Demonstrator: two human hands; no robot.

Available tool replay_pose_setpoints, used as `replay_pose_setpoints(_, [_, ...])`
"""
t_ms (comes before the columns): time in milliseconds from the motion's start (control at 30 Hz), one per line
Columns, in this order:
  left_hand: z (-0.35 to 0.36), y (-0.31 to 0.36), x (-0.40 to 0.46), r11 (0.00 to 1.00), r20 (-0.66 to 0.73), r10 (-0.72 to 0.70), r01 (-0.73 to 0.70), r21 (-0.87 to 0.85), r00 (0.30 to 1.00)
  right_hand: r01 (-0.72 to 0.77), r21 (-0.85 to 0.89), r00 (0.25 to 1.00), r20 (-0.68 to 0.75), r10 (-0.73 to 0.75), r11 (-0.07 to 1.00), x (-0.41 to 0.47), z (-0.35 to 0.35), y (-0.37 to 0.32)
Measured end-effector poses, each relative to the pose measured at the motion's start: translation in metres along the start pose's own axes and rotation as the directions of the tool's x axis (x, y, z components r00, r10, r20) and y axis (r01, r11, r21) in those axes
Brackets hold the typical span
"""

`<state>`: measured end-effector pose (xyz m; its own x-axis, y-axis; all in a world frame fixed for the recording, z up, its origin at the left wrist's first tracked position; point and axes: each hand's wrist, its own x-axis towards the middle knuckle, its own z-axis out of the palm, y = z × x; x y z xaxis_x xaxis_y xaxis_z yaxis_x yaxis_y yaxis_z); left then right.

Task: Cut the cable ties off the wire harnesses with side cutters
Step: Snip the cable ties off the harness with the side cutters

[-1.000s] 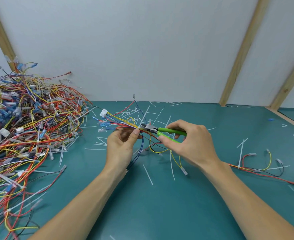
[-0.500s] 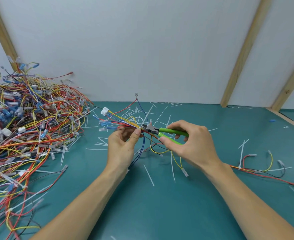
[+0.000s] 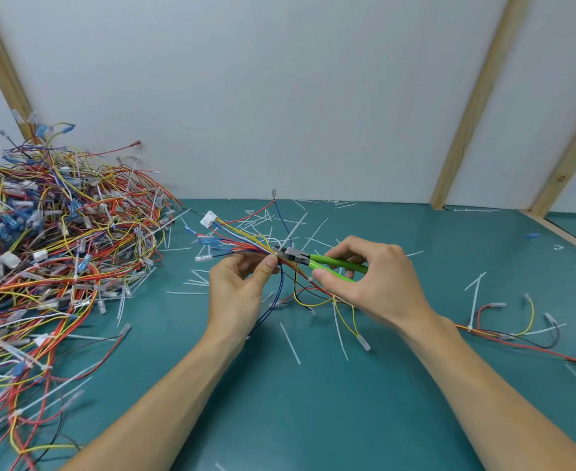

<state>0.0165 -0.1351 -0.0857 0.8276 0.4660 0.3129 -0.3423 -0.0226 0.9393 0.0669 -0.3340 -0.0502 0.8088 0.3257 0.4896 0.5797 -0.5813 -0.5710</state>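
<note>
Teal bench (image 3: 313, 419) strewn with snipped ties: a person's left hand (image 3: 242, 287) pinches a wire harness (image 3: 245, 244) just above it while the right hand (image 3: 375, 283) grips green side cutters (image 3: 317, 260), nose at the bundle. A cut looks imminent; the blades must catch only the tie, not the wires.

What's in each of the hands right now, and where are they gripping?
Left hand pinches the wire harness at its bundled middle; right hand grips the side cutters by their green handles.
</note>
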Motion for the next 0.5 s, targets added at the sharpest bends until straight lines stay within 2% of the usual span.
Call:
replay_pose_setpoints(267, [0.0015,-0.0003,-0.0018,0.999,-0.03,-0.018,0.019,0.027,0.999,-0.05,0.055,0.994,0.1,0.045,0.997,0.0024,0.0017,0.0058])
replay_pose_setpoints(400, [0.0019,0.0011,-0.0016,0.998,-0.041,-0.048,0.049,0.032,0.998,-0.198,0.293,0.947,0.302,0.106,0.936,0.002,0.0047,0.006])
replay_pose_setpoints(500, [0.0008,0.0019,-0.0011,0.997,-0.03,-0.072,0.072,0.025,0.997,-0.306,0.4,0.897,0.425,0.121,0.864,0.0022,0.0045,0.0075])
